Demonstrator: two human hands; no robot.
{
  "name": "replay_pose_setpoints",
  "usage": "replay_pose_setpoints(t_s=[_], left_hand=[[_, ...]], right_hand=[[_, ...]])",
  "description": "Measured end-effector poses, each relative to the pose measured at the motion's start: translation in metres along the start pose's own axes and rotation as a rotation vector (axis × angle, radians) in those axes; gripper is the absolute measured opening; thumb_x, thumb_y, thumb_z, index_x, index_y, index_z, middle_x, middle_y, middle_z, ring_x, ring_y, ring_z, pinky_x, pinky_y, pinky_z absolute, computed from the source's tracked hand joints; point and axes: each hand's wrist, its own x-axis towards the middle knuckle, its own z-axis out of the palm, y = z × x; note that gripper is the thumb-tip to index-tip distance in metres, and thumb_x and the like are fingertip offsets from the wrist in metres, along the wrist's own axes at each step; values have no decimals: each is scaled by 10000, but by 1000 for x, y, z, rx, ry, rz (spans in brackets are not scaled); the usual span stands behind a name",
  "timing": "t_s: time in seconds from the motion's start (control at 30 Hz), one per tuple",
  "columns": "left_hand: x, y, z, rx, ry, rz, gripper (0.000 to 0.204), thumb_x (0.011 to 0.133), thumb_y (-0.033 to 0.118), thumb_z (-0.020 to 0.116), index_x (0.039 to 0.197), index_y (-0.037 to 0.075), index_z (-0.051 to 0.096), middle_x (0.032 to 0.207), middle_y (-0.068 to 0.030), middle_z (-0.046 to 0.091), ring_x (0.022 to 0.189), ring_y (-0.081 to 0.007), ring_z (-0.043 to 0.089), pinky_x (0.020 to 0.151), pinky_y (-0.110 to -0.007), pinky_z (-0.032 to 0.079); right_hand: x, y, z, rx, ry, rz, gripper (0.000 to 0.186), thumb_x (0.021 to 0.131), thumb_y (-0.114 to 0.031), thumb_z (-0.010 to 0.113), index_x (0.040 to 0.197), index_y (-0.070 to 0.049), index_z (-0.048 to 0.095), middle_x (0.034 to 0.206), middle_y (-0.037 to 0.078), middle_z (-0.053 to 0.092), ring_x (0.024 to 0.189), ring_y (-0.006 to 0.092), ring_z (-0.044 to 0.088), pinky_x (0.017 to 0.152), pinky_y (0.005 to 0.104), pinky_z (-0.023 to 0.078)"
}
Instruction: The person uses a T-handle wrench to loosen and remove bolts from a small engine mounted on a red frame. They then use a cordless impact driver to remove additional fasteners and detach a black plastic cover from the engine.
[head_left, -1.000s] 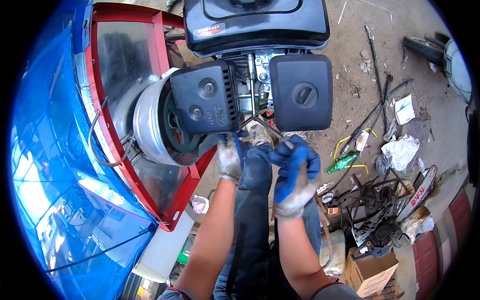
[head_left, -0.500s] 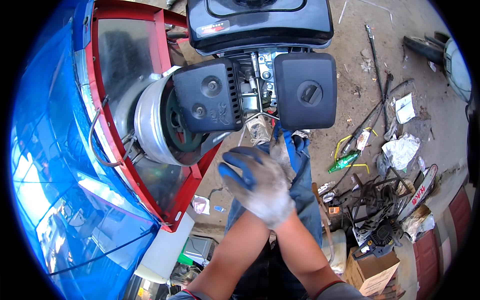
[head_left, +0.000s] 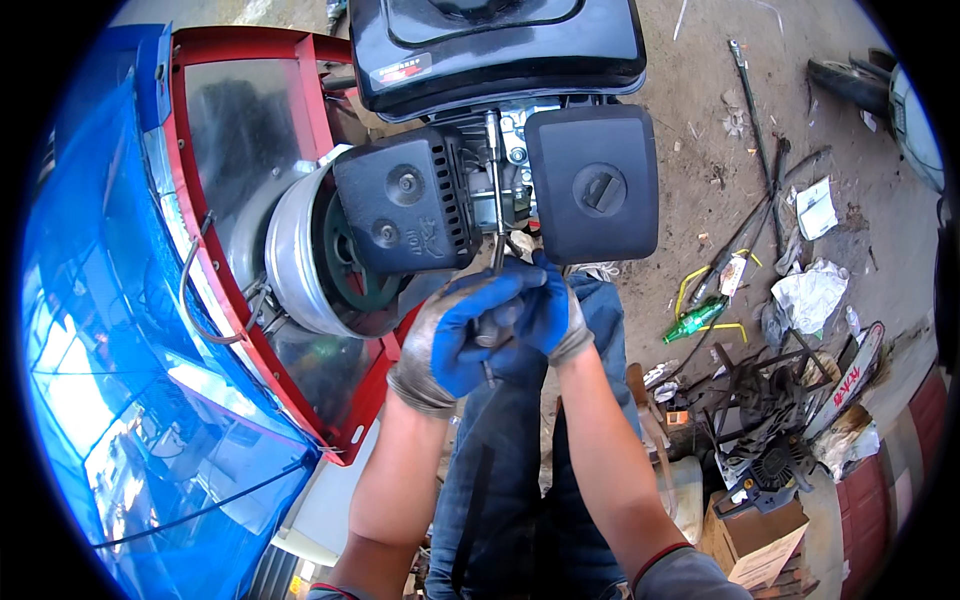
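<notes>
My left hand (head_left: pixel 460 330) and my right hand (head_left: pixel 545 305), both in blue and grey gloves, are closed together around a metal socket wrench (head_left: pixel 500 245) below the engine. Its shaft points up between the dark slotted muffler cover (head_left: pixel 400 200) and the square black air cleaner (head_left: pixel 595 185), toward exposed metal engine parts (head_left: pixel 515 150); whether the socket sits on a bolt I cannot tell. The black tank (head_left: pixel 500 55) is at the top. Left of the muffler cover are a silver drum (head_left: pixel 290 250) and green pulley (head_left: pixel 350 275). My fingertips are partly hidden.
A red frame (head_left: pixel 185 150) and blue sheeting (head_left: pixel 100 300) fill the left. On the right floor lie crossed rods (head_left: pixel 760 150), papers (head_left: pixel 810 300), a green bottle (head_left: pixel 690 322), a chainsaw (head_left: pixel 765 470) and a cardboard box (head_left: pixel 750 540). A tyre (head_left: pixel 845 85) stands upper right.
My hands, apart a second ago and crossed half a second ago, are now side by side on the wrench, which has turned. My left forearm has moved left.
</notes>
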Motion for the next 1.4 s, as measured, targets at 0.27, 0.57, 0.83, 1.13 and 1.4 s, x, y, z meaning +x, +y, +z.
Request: replay_pose_setpoints(t_s=[0.27, 0.57, 0.83, 1.13, 1.4], left_hand=[[-31, 23, -15, 711, 450, 171, 342, 913, 184, 663, 1176, -34, 668, 725, -27, 624, 548, -61, 523, 502, -212, 416], [36, -62, -76, 1428, 721, 493, 484, 937, 342, 601, 1273, -5, 558, 1203, -302, 597, 1108, -468, 577, 959, -509, 465], [104, -139, -36, 388, 225, 451, 372, 970, 325, 546, 1170, 13, 556, 1109, -205, 613, 958, -355, 564, 821, -425, 457], [54, -101, 77, -272, 267, 175, 273, 1023, 307, 461, 979, 56, 561, 902, -75, 633, 646, -146, 559, 553, -271, 457], [21, -76, 58, 919, 364, 777, 334, 851, 8, 629, 1179, -32, 585, 905, -97, 647, 719, -230, 642, 696, -369, 536]], right_hand=[[0, 0, 10, 137, 75, -313, 259, 986, -301, 558, 1076, -71, 638, 873, 42, 661, 688, 175, 582, 543, 304, 437], [-70, 4, 65, -662, 212, -942, 342, 1043, -262, 503, 1236, 17, 547, 1029, 151, 694, 852, 200, 672, 717, 310, 539], [-71, 58, 128, -1620, 166, -1049, 442, 731, -128, 815, 1138, -57, 658, 1160, 162, 652, 1034, 303, 659, 919, 404, 521], [-134, -41, 89, -874, 443, -944, 282, 1046, -188, 464, 1144, 23, 623, 985, 102, 706, 780, 112, 651, 703, 258, 536], [-52, -30, 2, -843, 66, -222, 462, 1051, -325, 403, 1370, 4, 466, 1317, 163, 581, 1055, 214, 624, 851, 350, 554]])
